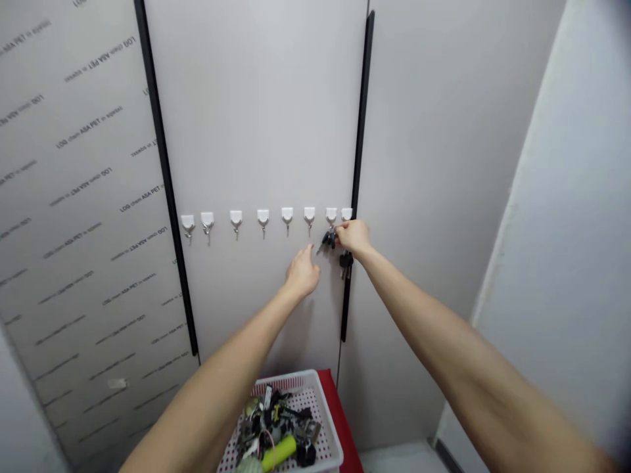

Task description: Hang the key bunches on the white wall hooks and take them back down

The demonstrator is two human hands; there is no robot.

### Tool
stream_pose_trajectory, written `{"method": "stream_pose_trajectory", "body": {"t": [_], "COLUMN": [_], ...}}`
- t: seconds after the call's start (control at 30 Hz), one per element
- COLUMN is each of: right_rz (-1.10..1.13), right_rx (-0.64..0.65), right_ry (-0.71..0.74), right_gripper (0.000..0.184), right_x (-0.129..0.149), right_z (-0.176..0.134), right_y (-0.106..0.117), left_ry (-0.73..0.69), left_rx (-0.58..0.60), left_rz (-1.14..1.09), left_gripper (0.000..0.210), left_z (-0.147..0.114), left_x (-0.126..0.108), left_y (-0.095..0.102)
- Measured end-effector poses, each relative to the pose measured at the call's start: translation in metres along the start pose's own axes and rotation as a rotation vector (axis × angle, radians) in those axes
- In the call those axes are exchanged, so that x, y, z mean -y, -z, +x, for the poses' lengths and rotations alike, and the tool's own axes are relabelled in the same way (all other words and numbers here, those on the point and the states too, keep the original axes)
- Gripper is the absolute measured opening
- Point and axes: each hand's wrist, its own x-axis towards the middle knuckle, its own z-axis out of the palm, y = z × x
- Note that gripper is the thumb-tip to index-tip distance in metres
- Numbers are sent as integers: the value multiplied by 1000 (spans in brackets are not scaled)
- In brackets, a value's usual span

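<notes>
My right hand [353,236] pinches a small bunch of dark-headed keys [328,238] just under the second white hook [331,215] from the right. Whether their ring sits on that hook cannot be made out. My left hand [302,272] is lower and to the left, index finger and thumb apart, holding nothing and close to the key tips. Below my right hand hangs another set of keys with a black head [346,261], under the rightmost hook [347,214], which my fingers partly cover.
Several more white hooks [263,217] run in a row leftward across the pale door panel [256,118]. Black vertical handles [363,112] edge the panel. Below, a white perforated basket [329,420] full of assorted keys and a yellow-green item [279,453] stands on a red surface [340,420].
</notes>
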Motion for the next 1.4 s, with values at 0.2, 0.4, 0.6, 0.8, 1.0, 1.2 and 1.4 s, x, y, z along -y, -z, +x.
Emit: {"method": "stream_pose_trajectory", "body": {"t": [0.2,0.4,0.6,0.8,1.0,1.2,1.4], "right_rz": [-4,-177,-401,-426,-223,-164,-485], "right_rx": [20,982,1099,1097,993,1043,1096], "right_ry": [288,497,596,562,440,366,531], "right_gripper": [28,20,23,18,20,19,11], "right_x": [-32,-83,-91,-89,-98,-89,-87], "right_z": [-93,-234,-261,-263,-253,-242,-262], "right_y": [-17,-66,-74,-74,-79,-68,-73], "left_ry": [88,60,49,74,87,86,90], "left_rx": [150,443,460,430,435,439,420], "left_rz": [-28,59,104,58,60,41,24], "left_gripper": [32,24,25,25,25,25,24], "left_z": [-90,-197,-222,-222,-223,-223,-225], "left_x": [69,112,123,126,125,126,129], "left_y": [-12,-33,-37,-37,-37,-38,-39]}}
